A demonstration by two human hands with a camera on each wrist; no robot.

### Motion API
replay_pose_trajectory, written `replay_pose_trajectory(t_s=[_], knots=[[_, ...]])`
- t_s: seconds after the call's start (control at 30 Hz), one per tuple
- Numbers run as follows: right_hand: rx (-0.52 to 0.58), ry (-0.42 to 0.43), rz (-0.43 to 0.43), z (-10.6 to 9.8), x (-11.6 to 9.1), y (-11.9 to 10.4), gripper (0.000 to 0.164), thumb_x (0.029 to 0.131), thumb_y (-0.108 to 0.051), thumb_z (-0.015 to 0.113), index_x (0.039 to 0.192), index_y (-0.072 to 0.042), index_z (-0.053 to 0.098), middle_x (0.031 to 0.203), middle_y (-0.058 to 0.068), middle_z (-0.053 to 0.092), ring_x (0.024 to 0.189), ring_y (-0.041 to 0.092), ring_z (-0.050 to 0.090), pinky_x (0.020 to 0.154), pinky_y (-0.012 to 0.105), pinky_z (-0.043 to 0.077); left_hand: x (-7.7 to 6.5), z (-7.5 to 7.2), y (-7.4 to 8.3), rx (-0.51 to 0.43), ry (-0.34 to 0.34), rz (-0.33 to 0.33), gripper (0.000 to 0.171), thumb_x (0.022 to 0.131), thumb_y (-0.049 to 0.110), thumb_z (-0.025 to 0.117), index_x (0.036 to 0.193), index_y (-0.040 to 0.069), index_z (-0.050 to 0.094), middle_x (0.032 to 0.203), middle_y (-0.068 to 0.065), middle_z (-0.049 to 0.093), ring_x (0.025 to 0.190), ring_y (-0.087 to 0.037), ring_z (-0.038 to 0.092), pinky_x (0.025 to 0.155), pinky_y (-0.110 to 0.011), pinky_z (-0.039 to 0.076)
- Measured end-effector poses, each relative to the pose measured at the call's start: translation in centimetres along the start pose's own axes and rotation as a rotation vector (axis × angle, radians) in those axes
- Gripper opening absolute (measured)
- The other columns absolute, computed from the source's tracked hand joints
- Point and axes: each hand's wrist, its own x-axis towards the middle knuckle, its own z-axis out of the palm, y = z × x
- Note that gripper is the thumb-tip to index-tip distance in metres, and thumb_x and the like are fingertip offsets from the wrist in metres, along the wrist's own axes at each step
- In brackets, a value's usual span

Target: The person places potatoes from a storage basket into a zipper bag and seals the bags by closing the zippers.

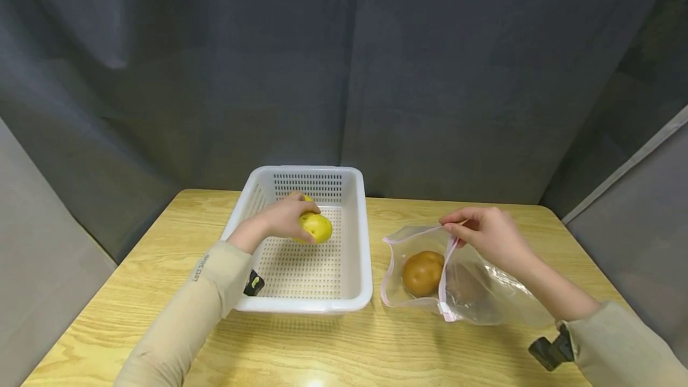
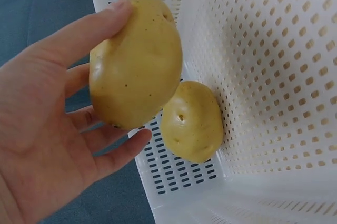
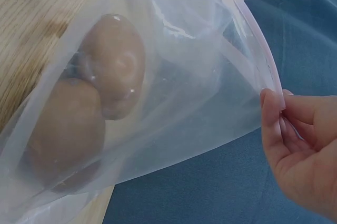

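Note:
My left hand is over the white basket and grips a yellow potato between thumb and fingers. A second yellow potato lies at the basket's far end, beneath the held one in the left wrist view. On the right, my right hand pinches the pink zip edge of a clear plastic zip bag at its far corner. The bag's mouth gapes toward the basket. Inside it lie two brown potatoes, one near the mouth and the other deeper in, blurred by the plastic.
The white perforated basket stands left of the bag on a wooden table. Dark curtain hangs behind the table's far edge, with grey panels at both sides. A small black device is on the right wrist.

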Motion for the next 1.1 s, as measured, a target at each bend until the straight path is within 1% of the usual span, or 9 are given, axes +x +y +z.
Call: replay_pose_trajectory(t_s=[0.2,0.4,0.53,0.63,0.7,0.83,0.97,1.1], knots=[[0.004,-0.011,0.01,0.0,0.0,-0.2,0.018,0.085,-0.016,0.063,0.099,-0.007,0.069,0.077,0.0,0.068,0.065,0.014,0.063,0.056,0.022,0.047,0.0,-0.2,0.5,-0.001,0.005,0.008,0.065,0.064,0.039,0.078,0.122,0.021,0.056,0.111,-0.002,0.047,0.091,-0.017,0.047,0.077,-0.034,0.042],[-0.002,-0.024,0.024,0.0,0.0,-0.2,0.019,0.085,-0.016,0.062,0.101,-0.007,0.068,0.074,-0.001,0.068,0.066,0.015,0.063,0.055,0.022,0.046,-0.1,-0.6,1.2,-0.006,0.025,0.039,0.065,0.064,0.039,0.078,0.123,0.021,0.056,0.112,-0.001,0.048,0.091,-0.016,0.047,0.078,-0.034,0.042],[-0.016,-0.028,0.025,-0.1,-0.1,-0.2,0.022,0.084,-0.019,0.063,0.103,-0.008,0.067,0.072,-0.003,0.068,0.068,0.016,0.064,0.059,0.023,0.045,-0.2,-0.8,1.9,0.006,0.026,0.046,0.064,0.065,0.039,0.078,0.123,0.023,0.056,0.109,0.001,0.048,0.09,-0.015,0.047,0.075,-0.033,0.042],[-0.029,-0.032,0.031,-0.1,-0.1,-0.2,0.023,0.083,-0.02,0.064,0.103,-0.008,0.068,0.073,-0.004,0.069,0.068,0.014,0.065,0.062,0.023,0.045,-0.1,-0.9,2.3,0.013,0.027,0.042,0.063,0.065,0.041,0.077,0.123,0.025,0.056,0.106,0.003,0.047,0.088,-0.015,0.046,0.074,-0.031,0.041],[-0.028,-0.03,0.035,-0.2,-0.1,-0.3,0.023,0.083,-0.02,0.065,0.102,-0.008,0.068,0.075,-0.002,0.069,0.068,0.012,0.064,0.062,0.023,0.046,-0.1,-1.0,2.5,0.016,0.029,0.041,0.064,0.065,0.042,0.077,0.123,0.026,0.055,0.106,0.003,0.046,0.088,-0.014,0.046,0.073,-0.031,0.04],[-0.028,-0.007,0.033,-0.3,-0.1,-0.2,0.021,0.083,-0.018,0.064,0.101,-0.007,0.068,0.078,0.002,0.069,0.065,0.009,0.062,0.057,0.022,0.045,-0.1,-1.3,2.8,0.02,0.032,0.046,0.066,0.065,0.043,0.077,0.124,0.027,0.054,0.105,0.003,0.046,0.087,-0.014,0.046,0.071,-0.03,0.039],[-0.065,0.033,0.019,-0.1,-0.2,-0.2,0.018,0.083,-0.018,0.065,0.098,-0.009,0.07,0.084,0.005,0.069,0.064,0.01,0.058,0.052,0.023,0.044,-0.2,-1.6,3.1,0.016,0.034,0.046,0.067,0.064,0.042,0.078,0.124,0.027,0.054,0.105,0.002,0.046,0.086,-0.015,0.047,0.07,-0.03,0.04],[-0.096,0.072,0.005,0.1,-0.3,0.0,0.016,0.083,-0.018,0.065,0.096,-0.01,0.071,0.089,0.006,0.069,0.07,0.013,0.058,0.055,0.023,0.045,-0.3,-1.8,3.5,0.002,0.036,0.055,0.066,0.065,0.041,0.078,0.125,0.027,0.054,0.105,0.002,0.046,0.086,-0.014,0.048,0.071,-0.03,0.041]])
